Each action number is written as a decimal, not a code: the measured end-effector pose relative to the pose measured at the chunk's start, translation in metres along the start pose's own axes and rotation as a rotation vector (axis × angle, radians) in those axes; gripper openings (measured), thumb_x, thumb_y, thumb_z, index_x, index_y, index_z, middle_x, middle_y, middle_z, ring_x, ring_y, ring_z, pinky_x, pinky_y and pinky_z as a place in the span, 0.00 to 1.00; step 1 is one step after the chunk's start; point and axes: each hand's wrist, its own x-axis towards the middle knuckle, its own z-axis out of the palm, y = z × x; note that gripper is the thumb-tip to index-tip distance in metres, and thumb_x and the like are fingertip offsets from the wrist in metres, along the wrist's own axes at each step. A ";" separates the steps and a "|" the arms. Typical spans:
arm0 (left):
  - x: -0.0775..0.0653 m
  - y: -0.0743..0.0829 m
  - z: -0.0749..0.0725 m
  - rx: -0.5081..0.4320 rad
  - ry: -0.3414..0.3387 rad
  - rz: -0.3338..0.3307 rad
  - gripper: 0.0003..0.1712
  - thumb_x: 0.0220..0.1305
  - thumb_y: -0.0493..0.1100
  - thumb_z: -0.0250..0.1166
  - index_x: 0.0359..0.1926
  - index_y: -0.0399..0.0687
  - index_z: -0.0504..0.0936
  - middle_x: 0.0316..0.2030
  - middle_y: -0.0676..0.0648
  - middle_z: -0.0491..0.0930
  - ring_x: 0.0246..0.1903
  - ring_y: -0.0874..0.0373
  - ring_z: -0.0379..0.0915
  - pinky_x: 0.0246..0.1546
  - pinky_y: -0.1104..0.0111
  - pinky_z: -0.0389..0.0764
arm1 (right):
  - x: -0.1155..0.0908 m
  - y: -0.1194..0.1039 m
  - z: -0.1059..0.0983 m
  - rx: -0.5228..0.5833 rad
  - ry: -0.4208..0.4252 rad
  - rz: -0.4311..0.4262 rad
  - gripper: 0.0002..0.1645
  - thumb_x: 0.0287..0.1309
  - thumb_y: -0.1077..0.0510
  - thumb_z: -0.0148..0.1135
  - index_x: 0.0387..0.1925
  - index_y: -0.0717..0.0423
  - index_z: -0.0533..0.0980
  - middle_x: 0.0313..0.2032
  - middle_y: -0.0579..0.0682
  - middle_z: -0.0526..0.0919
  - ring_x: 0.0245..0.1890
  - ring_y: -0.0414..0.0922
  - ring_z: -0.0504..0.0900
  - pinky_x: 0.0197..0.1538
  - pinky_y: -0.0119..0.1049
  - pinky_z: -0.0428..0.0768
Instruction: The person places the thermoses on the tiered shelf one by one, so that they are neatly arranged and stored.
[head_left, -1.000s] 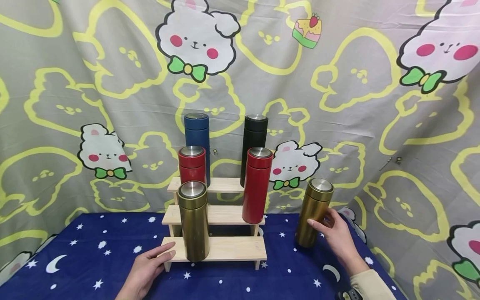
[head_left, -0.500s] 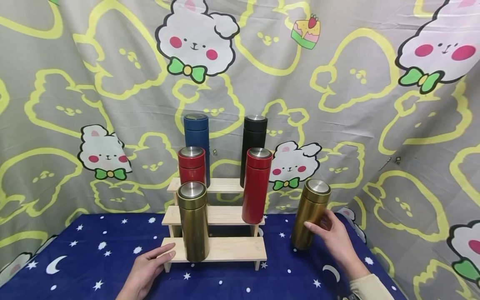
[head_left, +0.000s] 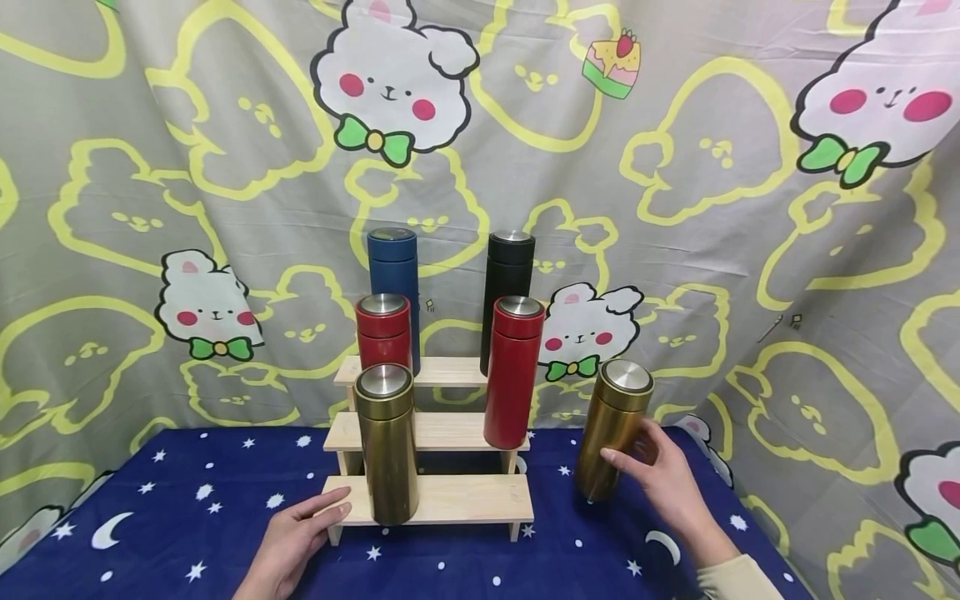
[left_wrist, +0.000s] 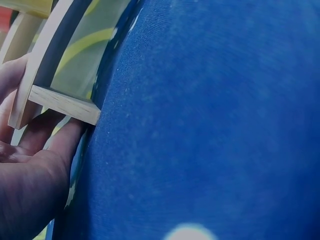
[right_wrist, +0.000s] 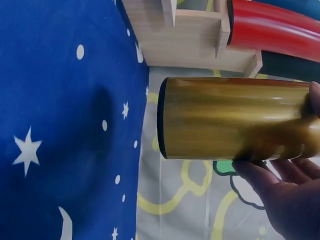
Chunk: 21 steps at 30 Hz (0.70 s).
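Observation:
My right hand (head_left: 667,479) grips a gold thermos (head_left: 611,437) by its lower half, thumb in front. The flask leans slightly and hangs above the cloth, right of a three-step wooden stand (head_left: 472,498). In the right wrist view its dark-rimmed base (right_wrist: 161,118) shows apart from the cloth. At the stand's lower left corner my left hand (head_left: 296,533) pinches the bottom step, thumb on top. The left wrist view shows its fingers (left_wrist: 67,140) behind the stand's leg (left_wrist: 65,105). A second gold thermos (head_left: 390,458) stands upright on the left of that step.
On the middle step stand two red thermoses, one left (head_left: 384,325) and one right (head_left: 515,375). A blue thermos (head_left: 393,275) and a black thermos (head_left: 510,283) stand on the top step. Blue star-patterned cloth (head_left: 247,492) covers the table; a printed curtain (head_left: 480,192) hangs behind.
My right hand has carried the gold thermos a little to the left, toward the stand. The left hand and the other thermoses stay where they were.

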 end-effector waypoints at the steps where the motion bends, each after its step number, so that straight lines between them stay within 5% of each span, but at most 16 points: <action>1: 0.000 0.000 0.000 -0.003 -0.001 0.000 0.28 0.57 0.46 0.75 0.55 0.36 0.82 0.66 0.27 0.61 0.57 0.49 0.68 0.58 0.49 0.68 | -0.001 -0.001 0.001 0.001 -0.002 -0.002 0.42 0.57 0.53 0.72 0.67 0.63 0.64 0.60 0.65 0.72 0.61 0.60 0.71 0.59 0.54 0.70; 11: 0.000 -0.001 -0.001 -0.005 -0.002 0.000 0.28 0.57 0.46 0.74 0.56 0.36 0.82 0.66 0.27 0.61 0.54 0.52 0.71 0.58 0.49 0.69 | -0.006 -0.010 0.006 0.023 -0.021 -0.017 0.40 0.57 0.54 0.72 0.66 0.62 0.65 0.60 0.64 0.73 0.61 0.59 0.70 0.60 0.57 0.68; 21: 0.000 0.000 0.000 -0.008 -0.001 -0.005 0.29 0.57 0.46 0.75 0.56 0.36 0.82 0.66 0.27 0.61 0.52 0.54 0.72 0.57 0.50 0.70 | -0.008 -0.016 0.013 0.037 -0.026 0.000 0.39 0.54 0.55 0.74 0.64 0.60 0.68 0.58 0.61 0.75 0.59 0.56 0.73 0.57 0.50 0.72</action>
